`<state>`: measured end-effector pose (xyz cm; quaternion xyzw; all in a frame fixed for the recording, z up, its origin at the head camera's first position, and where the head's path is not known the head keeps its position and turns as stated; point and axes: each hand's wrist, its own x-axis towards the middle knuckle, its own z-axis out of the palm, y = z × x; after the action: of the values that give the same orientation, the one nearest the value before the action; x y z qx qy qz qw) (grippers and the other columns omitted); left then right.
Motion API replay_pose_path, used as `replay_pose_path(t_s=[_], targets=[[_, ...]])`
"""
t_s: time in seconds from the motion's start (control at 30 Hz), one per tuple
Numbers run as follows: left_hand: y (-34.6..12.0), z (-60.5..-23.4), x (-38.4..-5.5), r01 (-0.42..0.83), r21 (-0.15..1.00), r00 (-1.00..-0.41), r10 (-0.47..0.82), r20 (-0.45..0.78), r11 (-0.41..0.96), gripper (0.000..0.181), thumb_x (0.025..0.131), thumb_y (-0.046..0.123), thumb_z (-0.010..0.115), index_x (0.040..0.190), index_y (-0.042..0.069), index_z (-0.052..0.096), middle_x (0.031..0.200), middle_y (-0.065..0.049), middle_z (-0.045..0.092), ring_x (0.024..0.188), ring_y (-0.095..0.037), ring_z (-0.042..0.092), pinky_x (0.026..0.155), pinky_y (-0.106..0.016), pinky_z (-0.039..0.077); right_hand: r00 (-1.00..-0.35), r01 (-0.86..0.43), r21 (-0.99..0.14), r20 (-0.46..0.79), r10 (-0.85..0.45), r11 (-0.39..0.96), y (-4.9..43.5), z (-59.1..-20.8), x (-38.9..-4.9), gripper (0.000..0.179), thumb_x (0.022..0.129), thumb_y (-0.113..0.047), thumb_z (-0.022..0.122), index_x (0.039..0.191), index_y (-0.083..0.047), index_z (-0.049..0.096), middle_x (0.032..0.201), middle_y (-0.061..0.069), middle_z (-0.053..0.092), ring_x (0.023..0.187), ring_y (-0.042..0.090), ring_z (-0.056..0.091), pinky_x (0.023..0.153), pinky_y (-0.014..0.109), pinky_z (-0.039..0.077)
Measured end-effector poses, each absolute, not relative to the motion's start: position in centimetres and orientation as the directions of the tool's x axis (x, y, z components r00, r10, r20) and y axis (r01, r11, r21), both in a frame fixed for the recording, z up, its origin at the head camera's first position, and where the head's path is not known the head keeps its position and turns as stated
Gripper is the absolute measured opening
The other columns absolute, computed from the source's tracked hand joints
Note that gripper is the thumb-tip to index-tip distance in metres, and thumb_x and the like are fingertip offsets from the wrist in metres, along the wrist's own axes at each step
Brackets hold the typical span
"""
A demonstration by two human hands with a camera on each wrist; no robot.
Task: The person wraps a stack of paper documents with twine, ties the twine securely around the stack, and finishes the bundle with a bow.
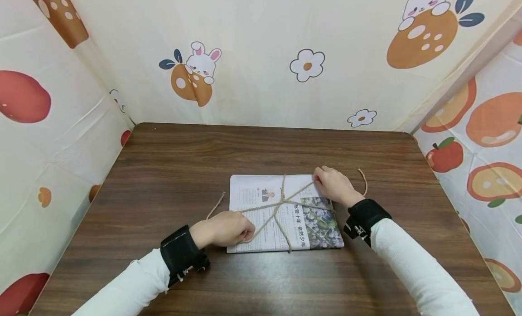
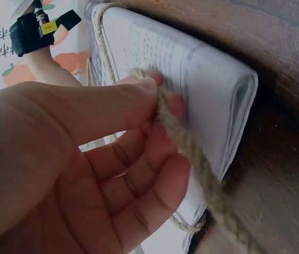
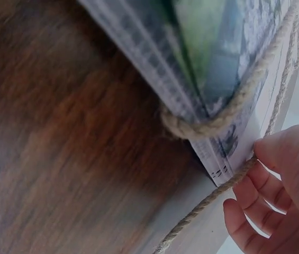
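A folded stack of newspapers (image 1: 254, 227) lies on the table, crossed by jute twine (image 1: 261, 208) that meets near its middle. At the stack's left front corner my left hand (image 1: 228, 228) pinches one twine end between thumb and fingertips, as the left wrist view shows with the twine (image 2: 205, 177) running out past the fingers. Over the far right corner my right hand (image 1: 335, 185) pinches the other end. In the right wrist view that twine (image 3: 197, 209) passes between thumb and forefinger, while another strand wraps the newspaper edge (image 3: 154, 79).
The brown wooden table (image 1: 195, 157) extends around the stack. A cream curtain (image 1: 253, 80) with printed rabbits and flowers hangs behind it, and fruit-printed cloths (image 1: 489, 216) hang at both sides. Black bands (image 1: 181, 252) circle both wrists.
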<state>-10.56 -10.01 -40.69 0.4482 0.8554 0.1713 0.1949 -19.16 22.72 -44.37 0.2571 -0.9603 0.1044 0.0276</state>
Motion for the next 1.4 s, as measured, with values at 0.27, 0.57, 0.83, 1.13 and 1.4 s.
replay_pose_path(t_s=[0.27, 0.57, 0.83, 1.13, 1.4], targets=[[-10.0, -41.1, -10.6, 0.674, 0.382, -0.598, 0.771, -0.219, 0.632, 0.024, 0.08, 0.003, 0.06, 0.064, 0.018, 0.05, 0.06, 0.012, 0.04, 0.056, -0.004, 0.039, 0.05, -0.02, 0.032, -0.864, -0.503, -0.181, 0.11, -0.491, 0.845, 22.7, -44.1, -18.9, 0.005, 0.088, -0.007, 0.058, 0.084, -0.007, 0.055, 0.074, 0.005, 0.048, 0.062, 0.016, 0.041, 0.058, 0.03, 0.034], [-9.6, -40.4, -11.2, 0.662, 0.363, -0.646, 0.745, -0.167, 0.656, 0.018, 0.08, 0.009, 0.062, 0.067, 0.016, 0.052, 0.06, 0.01, 0.042, 0.054, -0.006, 0.039, 0.048, -0.021, 0.031, -0.853, -0.521, -0.194, 0.103, -0.511, 0.831, 22.4, -43.4, -18.2, 0.004, 0.084, -0.006, 0.062, 0.087, -0.008, 0.059, 0.078, 0.005, 0.052, 0.065, 0.016, 0.047, 0.059, 0.031, 0.04], [-7.4, -39.7, -11.3, 0.681, 0.311, -0.674, 0.733, -0.089, 0.663, 0.014, 0.08, 0.012, 0.062, 0.07, 0.017, 0.054, 0.064, 0.009, 0.048, 0.056, -0.006, 0.042, 0.049, -0.023, 0.035, -0.843, -0.537, -0.176, 0.096, -0.529, 0.825, 21.3, -42.7, -17.7, 0.006, 0.084, -0.009, 0.064, 0.09, -0.009, 0.062, 0.08, 0.005, 0.054, 0.069, 0.019, 0.051, 0.059, 0.031, 0.043], [-3.7, -40.6, -10.9, 0.678, 0.209, -0.7, 0.706, -0.107, 0.704, 0.016, 0.079, 0.028, 0.067, 0.073, 0.016, 0.058, 0.068, 0.006, 0.056, 0.058, -0.01, 0.052, 0.045, -0.028, 0.04, -0.828, -0.558, -0.2, 0.061, -0.558, 0.806, 20.6, -42.5, -17.4, 0.007, 0.084, -0.01, 0.064, 0.092, -0.01, 0.063, 0.081, 0.003, 0.053, 0.07, 0.018, 0.05, 0.059, 0.029, 0.041], [-1.7, -41.7, -11.1, 0.629, 0.179, -0.752, 0.65, -0.107, 0.757, 0.019, 0.081, 0.031, 0.067, 0.083, 0.013, 0.063, 0.069, 0.0, 0.06, 0.057, -0.013, 0.054, 0.041, -0.029, 0.038, -0.781, -0.623, -0.194, 0.109, -0.614, 0.758, 20.3, -43.1, -17.1, 0.008, 0.082, -0.008, 0.066, 0.089, -0.011, 0.063, 0.08, 0.003, 0.053, 0.069, 0.017, 0.05, 0.06, 0.03, 0.041]])
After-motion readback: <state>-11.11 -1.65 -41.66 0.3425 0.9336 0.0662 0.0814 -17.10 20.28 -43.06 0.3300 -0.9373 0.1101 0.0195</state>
